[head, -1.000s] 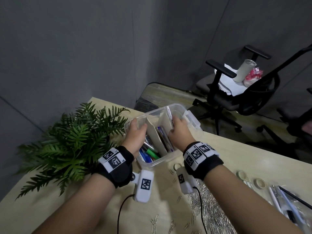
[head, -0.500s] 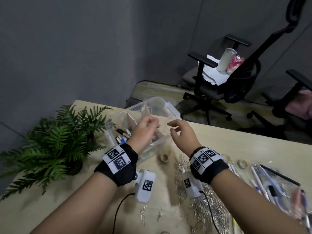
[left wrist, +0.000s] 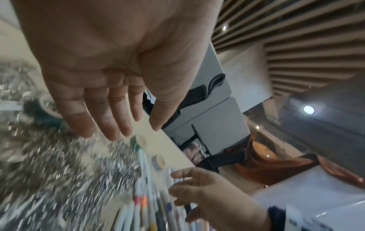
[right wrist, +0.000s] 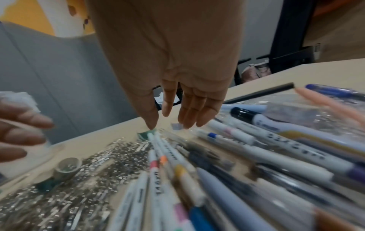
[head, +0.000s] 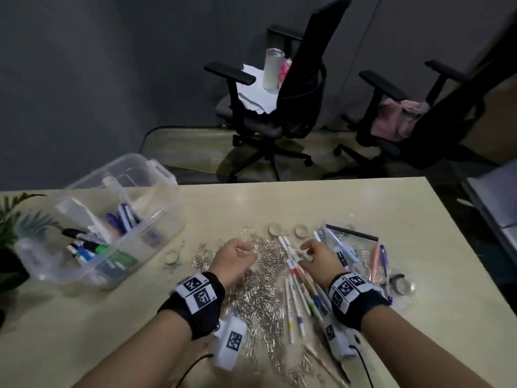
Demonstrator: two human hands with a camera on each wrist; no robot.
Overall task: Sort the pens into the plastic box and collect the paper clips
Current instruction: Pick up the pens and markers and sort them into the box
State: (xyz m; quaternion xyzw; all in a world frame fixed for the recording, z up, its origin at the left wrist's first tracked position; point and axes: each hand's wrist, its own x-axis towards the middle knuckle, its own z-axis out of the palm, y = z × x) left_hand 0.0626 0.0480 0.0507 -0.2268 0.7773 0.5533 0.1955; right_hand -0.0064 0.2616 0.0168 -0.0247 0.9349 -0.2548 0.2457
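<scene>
Head view puts the loose pens point(head: 300, 292) at about 5 o'clock of the surface point(head: 405, 219), fanned side by side between the two hands, their white barrels touching the right edge of the paper clips point(head: 260, 292). That silver heap spreads around 6 o'clock, under and ahead of the left wrist. The plastic box point(head: 92, 236) sits well apart at 9 o'clock, lid off, already holding several markers in its compartments.

Left hand point(head: 235, 260) hovers over the clip heap; from above its fingers look loosely curled, while the left wrist view shows them nearly straight and empty. Right hand point(head: 320, 259) hangs just above the pen tips, fingers relaxed and slightly spread, holding nothing. Whether either fingertip touches anything below is blurred.

More pens lie on a clear zip bag point(head: 352, 247) at 3 o'clock, with small tape rolls point(head: 301, 230) just beyond at 1 o'clock. A fern point(head: 11, 219) stands at the far 9 o'clock edge, and office chairs point(head: 279, 107) stand behind the surface.

The step in hand looks like reaching for another batch of pens. Next move probably calls for the right hand to close round a few barrels without dragging clips along, then carry them across to the box.
</scene>
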